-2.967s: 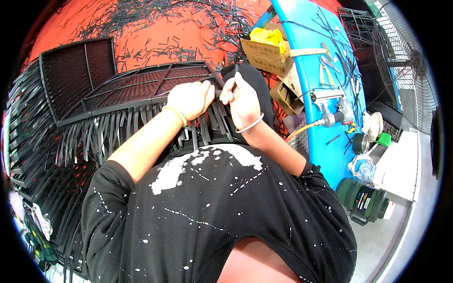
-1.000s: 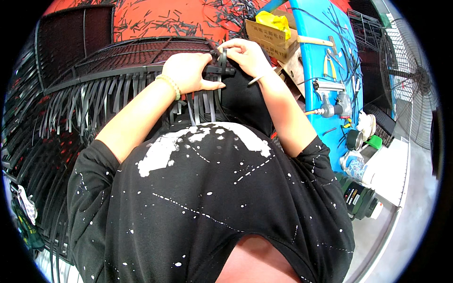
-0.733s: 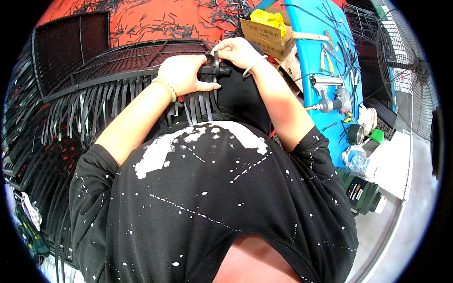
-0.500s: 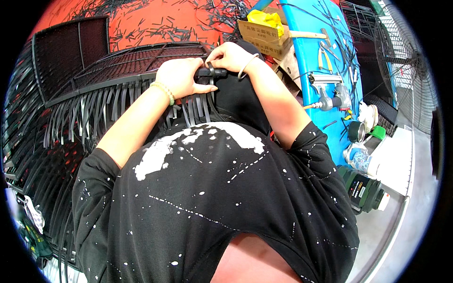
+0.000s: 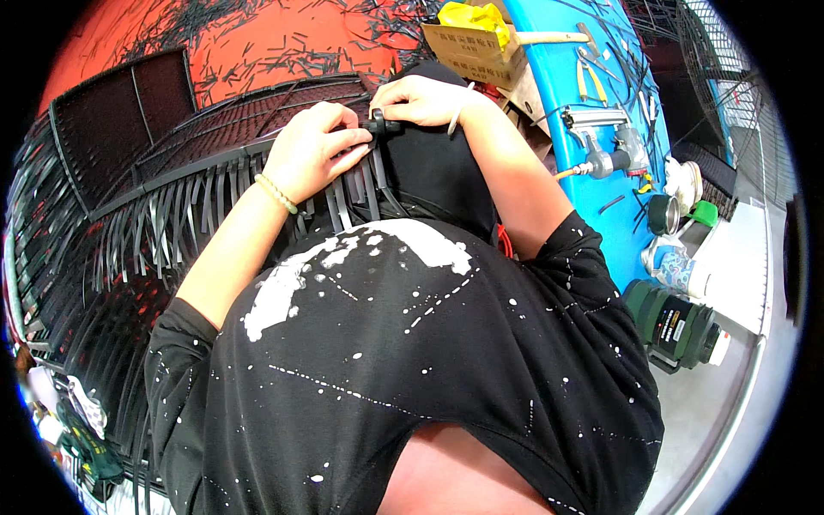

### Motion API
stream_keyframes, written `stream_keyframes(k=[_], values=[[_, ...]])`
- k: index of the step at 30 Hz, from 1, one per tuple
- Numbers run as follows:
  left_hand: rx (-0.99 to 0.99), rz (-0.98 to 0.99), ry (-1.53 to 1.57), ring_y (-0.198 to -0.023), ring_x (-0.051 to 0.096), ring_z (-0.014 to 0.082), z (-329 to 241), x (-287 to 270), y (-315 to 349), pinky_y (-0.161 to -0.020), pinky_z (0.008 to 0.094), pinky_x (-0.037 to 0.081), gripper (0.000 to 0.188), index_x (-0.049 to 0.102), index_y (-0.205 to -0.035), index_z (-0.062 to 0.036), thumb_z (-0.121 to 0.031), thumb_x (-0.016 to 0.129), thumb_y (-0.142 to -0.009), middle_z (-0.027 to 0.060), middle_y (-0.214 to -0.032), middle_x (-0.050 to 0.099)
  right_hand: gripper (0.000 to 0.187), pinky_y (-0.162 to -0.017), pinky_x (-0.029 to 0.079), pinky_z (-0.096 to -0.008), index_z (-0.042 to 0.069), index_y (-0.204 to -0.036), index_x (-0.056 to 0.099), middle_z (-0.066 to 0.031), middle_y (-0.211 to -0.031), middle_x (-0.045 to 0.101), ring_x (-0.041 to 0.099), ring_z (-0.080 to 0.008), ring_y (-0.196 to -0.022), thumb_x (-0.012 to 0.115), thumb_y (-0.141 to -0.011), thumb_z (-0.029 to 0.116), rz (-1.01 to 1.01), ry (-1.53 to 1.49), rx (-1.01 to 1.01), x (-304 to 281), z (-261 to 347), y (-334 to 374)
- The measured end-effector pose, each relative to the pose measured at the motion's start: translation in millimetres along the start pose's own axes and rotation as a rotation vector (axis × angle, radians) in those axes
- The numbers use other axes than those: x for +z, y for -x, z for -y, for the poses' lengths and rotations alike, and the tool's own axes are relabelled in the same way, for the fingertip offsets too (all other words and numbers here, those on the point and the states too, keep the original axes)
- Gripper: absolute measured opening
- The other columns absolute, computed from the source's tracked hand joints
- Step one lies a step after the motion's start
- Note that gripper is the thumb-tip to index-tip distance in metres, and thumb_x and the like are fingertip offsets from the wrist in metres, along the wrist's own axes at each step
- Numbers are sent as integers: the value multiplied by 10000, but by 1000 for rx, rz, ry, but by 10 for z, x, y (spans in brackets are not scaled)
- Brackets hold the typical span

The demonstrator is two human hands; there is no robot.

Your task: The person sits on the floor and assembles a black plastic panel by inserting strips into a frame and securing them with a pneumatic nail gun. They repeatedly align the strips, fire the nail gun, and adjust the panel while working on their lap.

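Observation:
A dark woven panel (image 5: 249,116) rests in front of me, with many flat dark strips (image 5: 202,190) hanging from its near bar. At the right end of that bar, one black strip (image 5: 378,124) forms a small loop around it. My left hand (image 5: 311,153) is closed at the bar beside this loop, thumb and fingers together on the strip. From the right, my right hand (image 5: 422,101) pinches the same strip at the top of the loop. The exact grip of the fingertips is partly hidden.
A blue table (image 5: 558,103) on the right bears a hammer (image 5: 549,38), pliers (image 5: 590,77) and an air stapler (image 5: 605,159). A cardboard box (image 5: 472,56) with a yellow bag stands beside it. Strip scraps lie on the red surface (image 5: 249,51). A green jug (image 5: 674,326) is lower right.
My left hand has turned, its thumb and fingers drawing together near the loop. My right hand has shifted slightly left and down over the strip. The view has moved a little.

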State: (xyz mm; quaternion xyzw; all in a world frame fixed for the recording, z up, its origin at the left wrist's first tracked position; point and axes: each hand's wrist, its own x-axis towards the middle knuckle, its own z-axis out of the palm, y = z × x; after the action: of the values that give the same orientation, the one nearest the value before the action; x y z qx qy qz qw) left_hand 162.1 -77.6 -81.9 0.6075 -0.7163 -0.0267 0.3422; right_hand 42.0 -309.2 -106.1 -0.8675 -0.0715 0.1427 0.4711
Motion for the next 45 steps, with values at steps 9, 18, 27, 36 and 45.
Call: stream_keyframes(k=[9, 18, 27, 36, 45], values=[[-222, -83, 288, -822, 638, 211, -96, 77, -64, -764, 326, 504, 129, 725, -939, -33, -27, 745, -811, 72, -865, 669, 403, -958, 495, -382, 45, -1188, 679, -159, -1167, 685, 652, -304, -1069, 709, -869, 289, -236, 94, -63, 165, 279, 300], [-21, 30, -120, -760, 583, 238, -122, 87, -62, -685, 359, 459, 203, 719, -984, -97, -139, 779, -794, 43, -789, 590, 313, -954, 474, -425, 65, -1029, 696, -80, -1035, 676, 629, -289, -1036, 714, -845, 317, -584, 489, -183, 470, 237, 289], [23, 58, -134, -672, 561, 271, -310, -11, -149, -642, 392, 469, 122, 690, -824, -45, -137, 766, -800, 69, -686, 527, 270, -1065, 361, -442, 103, -1110, 650, -50, -1137, 647, 540, -247, -1227, 622, -944, 314, -592, 610, -89, 544, 334, 345], [-36, 42, -102, -669, 578, 256, -340, -59, -106, -646, 375, 479, 129, 702, -804, -52, -160, 773, -802, 62, -680, 551, 329, -991, 419, -423, 152, -1092, 692, -30, -1054, 660, 613, -232, -1070, 719, -842, 364, -759, 482, -151, 545, 331, 344], [-45, -1, -72, -622, 569, 236, -321, -93, -137, -589, 348, 461, 94, 724, -828, -41, -72, 794, -773, 66, -674, 576, 158, -734, 449, -372, 152, -825, 721, 6, -832, 599, 595, -215, -835, 772, -702, 238, -931, 504, -213, 854, 590, 333]])
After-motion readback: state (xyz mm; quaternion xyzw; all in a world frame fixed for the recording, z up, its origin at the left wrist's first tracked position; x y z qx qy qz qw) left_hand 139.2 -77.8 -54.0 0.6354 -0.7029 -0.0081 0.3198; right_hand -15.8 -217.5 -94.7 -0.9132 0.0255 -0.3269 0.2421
